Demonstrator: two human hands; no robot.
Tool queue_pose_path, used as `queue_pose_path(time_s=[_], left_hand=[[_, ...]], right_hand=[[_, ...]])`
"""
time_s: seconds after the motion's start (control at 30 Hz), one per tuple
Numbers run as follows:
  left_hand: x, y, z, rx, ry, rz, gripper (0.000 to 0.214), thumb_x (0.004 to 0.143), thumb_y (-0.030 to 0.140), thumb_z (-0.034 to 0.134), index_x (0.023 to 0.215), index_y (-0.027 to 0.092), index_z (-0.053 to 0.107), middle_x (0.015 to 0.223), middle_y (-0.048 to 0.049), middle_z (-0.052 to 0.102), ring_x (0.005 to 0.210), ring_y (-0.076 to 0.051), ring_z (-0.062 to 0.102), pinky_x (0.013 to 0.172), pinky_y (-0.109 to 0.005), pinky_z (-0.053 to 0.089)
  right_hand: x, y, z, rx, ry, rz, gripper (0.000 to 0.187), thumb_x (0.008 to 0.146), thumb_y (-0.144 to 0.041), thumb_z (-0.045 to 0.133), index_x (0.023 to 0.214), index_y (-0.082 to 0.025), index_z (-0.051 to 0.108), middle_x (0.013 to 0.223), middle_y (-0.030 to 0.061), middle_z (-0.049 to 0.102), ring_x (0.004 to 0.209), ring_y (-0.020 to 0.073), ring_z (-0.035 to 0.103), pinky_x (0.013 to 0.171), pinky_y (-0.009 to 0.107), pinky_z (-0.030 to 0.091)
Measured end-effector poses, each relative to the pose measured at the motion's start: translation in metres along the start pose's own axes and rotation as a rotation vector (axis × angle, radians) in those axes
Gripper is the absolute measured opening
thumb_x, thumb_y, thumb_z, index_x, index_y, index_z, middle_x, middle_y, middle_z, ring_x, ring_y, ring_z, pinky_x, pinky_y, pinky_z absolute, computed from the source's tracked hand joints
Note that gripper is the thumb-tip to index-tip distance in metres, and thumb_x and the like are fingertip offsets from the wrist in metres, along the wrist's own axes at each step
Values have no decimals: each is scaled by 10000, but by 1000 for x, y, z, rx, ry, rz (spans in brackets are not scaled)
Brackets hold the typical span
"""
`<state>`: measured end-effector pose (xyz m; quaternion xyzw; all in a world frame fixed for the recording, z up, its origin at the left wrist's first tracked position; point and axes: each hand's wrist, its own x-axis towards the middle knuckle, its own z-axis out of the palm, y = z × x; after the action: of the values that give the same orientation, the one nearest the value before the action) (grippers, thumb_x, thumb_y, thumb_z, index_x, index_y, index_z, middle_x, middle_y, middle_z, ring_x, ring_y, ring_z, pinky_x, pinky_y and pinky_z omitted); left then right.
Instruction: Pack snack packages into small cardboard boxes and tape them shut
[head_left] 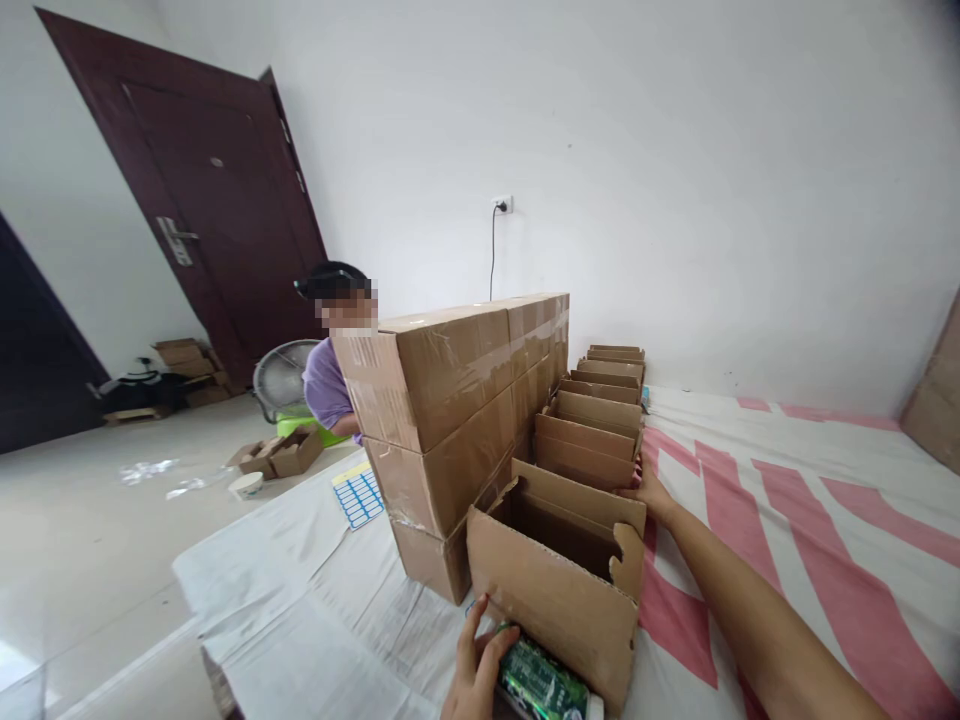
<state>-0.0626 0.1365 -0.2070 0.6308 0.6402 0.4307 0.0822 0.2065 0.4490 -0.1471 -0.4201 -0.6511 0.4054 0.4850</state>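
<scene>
My left hand (474,668) is curled around a green circuit board (541,686) at the bottom edge, right in front of the nearest open cardboard box (559,590). My right hand (649,490) reaches forward with its arm stretched across the striped sheet, fingers pressed against the side of the second open box (589,455) in a row of several open boxes. The right hand's fingertips are partly hidden behind the cardboard flap.
A stack of sealed taped cartons (457,400) stands left of the open boxes. Behind it sits a person in a purple shirt (328,385), with a fan (281,375) nearby. A blue label sheet (358,495) lies on the white cover. A dark door (217,210) is at left.
</scene>
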Motion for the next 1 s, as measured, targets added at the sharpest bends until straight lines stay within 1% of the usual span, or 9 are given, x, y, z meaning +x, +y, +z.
queue_pose_path(time_s=[0.07,0.17,0.33,0.4,0.5,0.63,0.73,0.87,1.0], left_hand=[[0,-4,1,-45,7,43,701,671,676,637,1204,224,589,1509,-197,311,1126,-334,604,874,-422,557],[2,-8,-2,-116,-15,104,724,697,689,599,1240,211,570,1519,-207,274,1130,-339,596,875,-441,550],[5,-1,-11,-131,-94,92,637,684,471,694,1247,206,559,1551,-186,241,1197,-356,555,970,-487,494],[5,6,-13,-108,-108,66,638,640,317,720,1246,209,554,1573,-170,206,1224,-353,537,997,-483,478],[5,15,-16,-61,-108,30,669,601,150,697,1250,222,552,1597,-136,161,1291,-346,485,1042,-471,449],[4,21,-21,-1,-171,9,676,663,111,653,1315,239,526,1604,-127,146,1305,-324,481,1065,-476,436],[4,28,-24,113,-143,38,623,717,113,618,1319,256,547,1552,-132,283,1322,-328,457,1076,-503,423],[13,48,-27,275,-174,126,546,764,78,547,1273,269,607,1404,-123,507,1282,-331,479,1046,-531,437],[33,72,-25,363,-255,82,590,712,21,540,1252,244,623,1414,-117,503,1257,-314,481,1048,-461,431]], right_hand=[[-7,-3,0,-37,15,15,1135,536,-383,782,1484,-256,170,1390,146,486,1192,317,570,970,480,501],[-26,-8,-6,-108,24,62,1021,579,-376,730,1466,-213,252,1375,169,498,1207,346,551,991,528,466],[-89,-31,-22,-145,-142,71,861,601,-379,717,1385,-164,435,1294,180,582,1185,352,560,982,518,464],[-119,-46,-26,-136,-316,34,962,616,-421,741,1461,-197,340,1425,178,487,1299,347,470,1043,510,411],[-157,-65,-22,-112,-526,-38,1258,599,-572,781,1542,-232,21,1608,153,156,1467,321,182,1169,521,194],[-184,-73,6,-107,-460,-132,1501,487,-727,780,1502,-223,-205,1623,150,-49,1490,295,-10,1197,503,39],[-190,-69,26,-114,-319,-183,1459,509,-744,756,1508,-242,-183,1620,166,31,1487,313,72,1192,532,100],[-191,-65,35,-138,-270,-192,1245,661,-661,715,1524,-268,-91,1543,183,303,1427,322,302,1142,563,268],[-185,-67,30,-187,-222,-202,1245,653,-649,717,1522,-250,-81,1493,209,375,1381,348,377,1115,598,298]])
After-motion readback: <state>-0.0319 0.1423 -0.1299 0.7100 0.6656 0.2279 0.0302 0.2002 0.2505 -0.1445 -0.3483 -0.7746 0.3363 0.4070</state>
